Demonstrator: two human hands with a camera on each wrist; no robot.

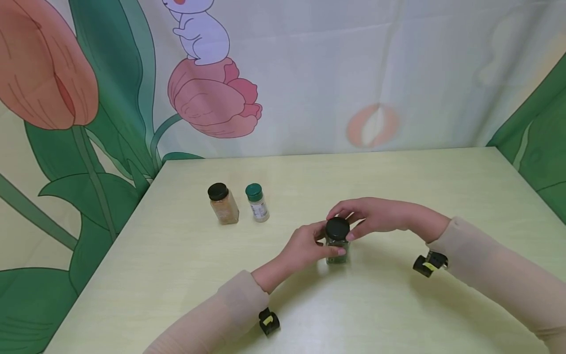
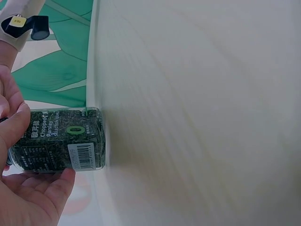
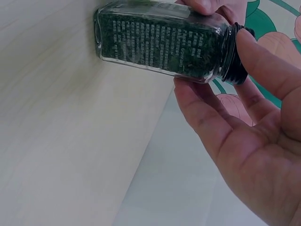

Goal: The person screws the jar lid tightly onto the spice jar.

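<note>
A square glass jar of chopped parsley (image 2: pixel 56 139) with a black lid (image 1: pixel 338 229) is upright between both hands, its base right at the tabletop. My left hand (image 1: pixel 305 244) grips the jar's body from the left, thumb across the near side. From the right, my right hand (image 1: pixel 378 216) holds the top, with thumb against the lid and fingers around the far side. In the right wrist view, small print covers one face of the parsley jar (image 3: pixel 155 42), and the right fingers (image 3: pixel 202 110) touch it just below the lid.
Left of the hands stand a black-lidded jar of tan seasoning (image 1: pixel 226 209) and a smaller green-capped shaker (image 1: pixel 258 204). All rest on a pale wooden table (image 1: pixel 177 265). Behind hangs a cloth printed with tulips and a white animal (image 1: pixel 205 39).
</note>
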